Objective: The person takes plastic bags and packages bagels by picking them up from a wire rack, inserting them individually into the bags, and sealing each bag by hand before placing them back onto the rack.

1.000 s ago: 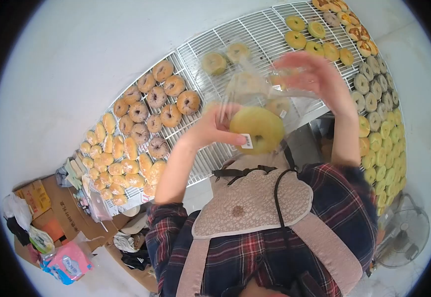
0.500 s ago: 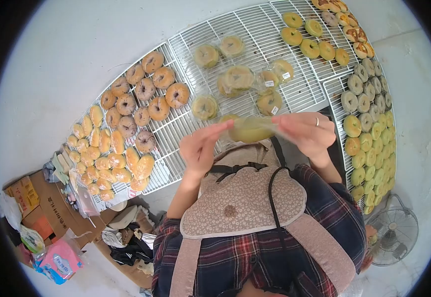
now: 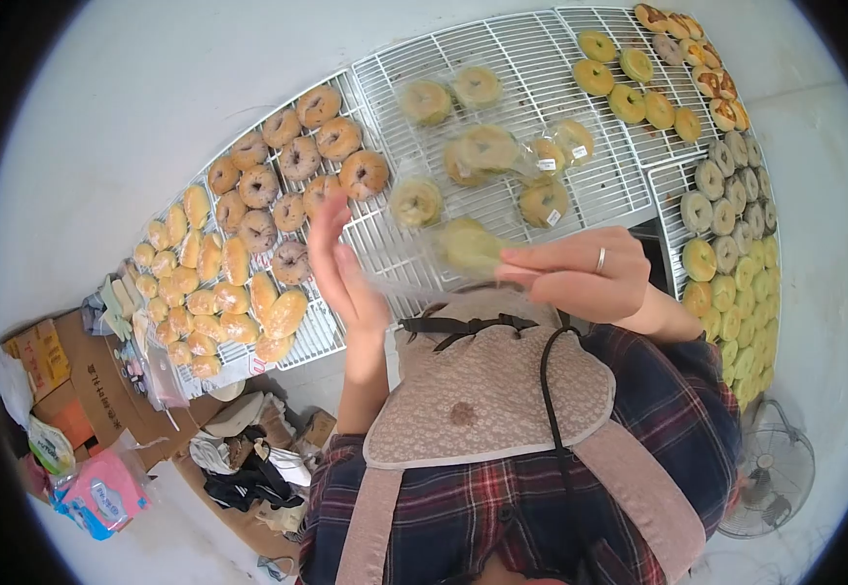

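My right hand (image 3: 580, 273), with a ring on one finger, pinches the gathered end of a clear plastic bag. Inside the bag is a yellow-green bagel (image 3: 469, 244), hanging just left of my fingertips and partly blurred. My left hand (image 3: 344, 268) is raised to the left, fingers stretched out and thumb apart. A blurred strip of clear film (image 3: 409, 290) runs between the two hands; whether my left hand touches it I cannot tell. Beyond them, several bagged bagels (image 3: 487, 149) lie on the white wire rack (image 3: 502, 39), some with small white labels.
Brown bagels (image 3: 299, 158) and oval glazed buns (image 3: 234, 258) cover the left of the rack. Unbagged green bagels (image 3: 629, 102) lie at upper right, grey bagels (image 3: 709, 180) along the right. A fan (image 3: 768, 468) stands lower right; cardboard boxes (image 3: 102, 390) and a pink packet (image 3: 107, 492) lower left.
My left hand has come away from the bagged bagel, moved left and opened. My right hand has moved slightly left, still pinching the bag. The view has shifted a little.
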{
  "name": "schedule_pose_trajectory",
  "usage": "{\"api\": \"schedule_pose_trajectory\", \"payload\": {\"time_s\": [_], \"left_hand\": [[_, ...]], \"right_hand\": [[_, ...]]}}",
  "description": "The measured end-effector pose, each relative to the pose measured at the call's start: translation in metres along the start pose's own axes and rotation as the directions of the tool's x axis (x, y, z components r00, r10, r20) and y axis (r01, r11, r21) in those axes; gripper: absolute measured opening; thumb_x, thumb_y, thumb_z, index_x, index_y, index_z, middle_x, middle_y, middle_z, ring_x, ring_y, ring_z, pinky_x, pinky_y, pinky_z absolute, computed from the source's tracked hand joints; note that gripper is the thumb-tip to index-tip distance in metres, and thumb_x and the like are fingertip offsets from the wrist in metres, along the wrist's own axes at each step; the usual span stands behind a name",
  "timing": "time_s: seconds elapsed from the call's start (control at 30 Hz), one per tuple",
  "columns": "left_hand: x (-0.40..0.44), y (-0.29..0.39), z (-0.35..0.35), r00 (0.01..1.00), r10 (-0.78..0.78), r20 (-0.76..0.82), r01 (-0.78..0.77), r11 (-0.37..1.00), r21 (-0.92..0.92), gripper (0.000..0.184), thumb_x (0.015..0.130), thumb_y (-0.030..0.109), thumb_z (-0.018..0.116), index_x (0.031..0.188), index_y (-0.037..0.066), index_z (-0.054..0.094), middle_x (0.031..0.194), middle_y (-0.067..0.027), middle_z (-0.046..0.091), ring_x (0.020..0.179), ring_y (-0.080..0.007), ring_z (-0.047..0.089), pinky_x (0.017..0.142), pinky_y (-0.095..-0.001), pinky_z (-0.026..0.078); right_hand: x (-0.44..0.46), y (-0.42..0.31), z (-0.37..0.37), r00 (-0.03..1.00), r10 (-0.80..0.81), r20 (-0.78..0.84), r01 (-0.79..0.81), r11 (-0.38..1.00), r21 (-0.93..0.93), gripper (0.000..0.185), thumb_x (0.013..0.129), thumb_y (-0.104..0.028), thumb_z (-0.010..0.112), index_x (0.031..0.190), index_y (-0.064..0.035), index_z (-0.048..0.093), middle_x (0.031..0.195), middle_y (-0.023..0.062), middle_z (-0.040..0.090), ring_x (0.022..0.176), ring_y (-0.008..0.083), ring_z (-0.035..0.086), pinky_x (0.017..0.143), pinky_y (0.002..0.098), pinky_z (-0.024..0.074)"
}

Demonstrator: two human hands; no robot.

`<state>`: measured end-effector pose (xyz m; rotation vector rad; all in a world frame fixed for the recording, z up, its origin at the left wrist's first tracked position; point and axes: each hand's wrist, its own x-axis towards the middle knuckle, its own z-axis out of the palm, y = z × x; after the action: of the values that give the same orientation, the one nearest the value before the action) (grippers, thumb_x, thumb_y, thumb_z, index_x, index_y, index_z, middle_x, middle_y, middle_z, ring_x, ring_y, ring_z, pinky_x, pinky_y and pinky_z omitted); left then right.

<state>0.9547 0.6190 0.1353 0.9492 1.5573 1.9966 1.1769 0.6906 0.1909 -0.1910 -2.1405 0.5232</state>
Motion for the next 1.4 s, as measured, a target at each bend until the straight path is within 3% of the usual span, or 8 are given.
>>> {"api": "schedule_pose_trajectory", "payload": {"time_s": [0.07,0.13,0.23,0.3,0.37,0.7,0.97,1.4], "left_hand": [[-0.007,0.017,-0.019,0.699,0.450,0.555,-0.662,0.700,0.267,0.029,0.096,0.017,0.041,0.109,0.000,0.060,0.122,-0.0181,0.058,0.110,-0.0317,0.055,0.097,-0.0445,0.039],[-0.002,0.044,-0.023,0.481,0.527,0.700,-0.846,0.489,0.213,0.021,0.092,0.016,0.044,0.098,0.002,0.060,0.119,-0.0186,0.058,0.103,-0.0300,0.055,0.095,-0.0475,0.039],[-0.006,0.055,-0.017,0.801,0.513,0.309,-0.481,0.858,-0.178,0.017,0.087,0.016,0.047,0.089,0.005,0.060,0.103,-0.0141,0.065,0.101,-0.0310,0.055,0.091,-0.0509,0.040],[-0.008,0.067,-0.011,0.766,0.573,0.291,-0.552,0.818,-0.160,0.021,0.077,0.012,0.062,0.096,0.008,0.070,0.096,-0.0053,0.066,0.090,-0.0250,0.061,0.077,-0.0416,0.049],[-0.003,0.095,0.006,0.538,0.384,0.750,-0.691,0.711,0.131,0.028,0.070,0.009,0.068,0.098,0.006,0.069,0.093,-0.0045,0.065,0.087,-0.0215,0.062,0.070,-0.0328,0.050],[-0.006,0.065,0.031,0.391,0.591,0.705,-0.845,0.534,0.022,0.035,0.059,0.003,0.076,0.093,0.001,0.070,0.092,-0.0047,0.066,0.077,-0.0198,0.062,0.057,-0.0284,0.050],[-0.016,0.069,0.019,0.343,0.387,0.856,-0.885,0.438,0.157,0.032,0.063,0.004,0.073,0.094,0.001,0.068,0.098,-0.0052,0.062,0.084,-0.0223,0.061,0.065,-0.0310,0.052],[-0.022,0.065,-0.009,0.522,0.306,0.796,-0.617,0.780,0.105,0.035,0.062,0.006,0.081,0.095,0.004,0.068,0.096,-0.0043,0.062,0.082,-0.0217,0.062,0.064,-0.0307,0.053]], "right_hand": [[0.003,-0.003,0.000,0.994,0.104,-0.032,-0.105,0.994,-0.032,0.025,0.068,-0.004,0.081,0.063,-0.0077,0.057,0.081,0.0121,0.071,0.055,0.0140,0.065,0.047,0.0222,0.0516],[0.006,-0.005,0.000,0.990,0.134,-0.036,-0.136,0.990,-0.049,0.026,0.068,-0.005,0.082,0.062,-0.0086,0.056,0.079,0.0112,0.071,0.055,0.0134,0.065,0.047,0.0219,0.0515],[0.010,-0.005,-0.001,0.985,0.169,-0.043,-0.172,0.982,-0.073,0.028,0.068,-0.005,0.082,0.061,-0.0092,0.054,0.079,0.0105,0.071,0.056,0.0129,0.065,0.048,0.0216,0.0517],[0.009,-0.008,0.001,0.983,0.182,-0.031,-0.184,0.981,-0.070,0.029,0.069,-0.005,0.081,0.060,-0.0088,0.053,0.080,0.0107,0.072,0.057,0.0129,0.066,0.048,0.0217,0.0519],[0.008,-0.014,0.006,0.918,0.393,-0.059,-0.395,0.919,-0.019,0.021,0.070,-0.006,0.080,0.065,-0.0068,0.060,0.081,0.0103,0.072,0.060,0.0136,0.067,0.050,0.0213,0.0521],[0.000,-0.015,0.000,0.912,0.409,-0.027,-0.407,0.911,0.072,0.012,0.074,-0.004,0.076,0.085,-0.0051,0.072,0.079,0.0079,0.072,0.065,0.0140,0.069,0.056,0.0204,0.0528],[0.007,-0.014,0.007,0.436,0.818,0.376,-0.840,0.219,0.497,0.008,0.078,-0.005,0.075,0.079,0.0015,0.070,0.073,0.0041,0.069,0.070,0.0060,0.064,0.059,0.0190,0.0511],[-0.009,-0.005,0.034,0.858,0.484,0.171,-0.511,0.836,0.200,0.010,0.073,-0.004,0.074,0.082,-0.0073,0.071,0.071,0.0045,0.068,0.060,0.0149,0.065,0.051,0.0228,0.0478]]}}
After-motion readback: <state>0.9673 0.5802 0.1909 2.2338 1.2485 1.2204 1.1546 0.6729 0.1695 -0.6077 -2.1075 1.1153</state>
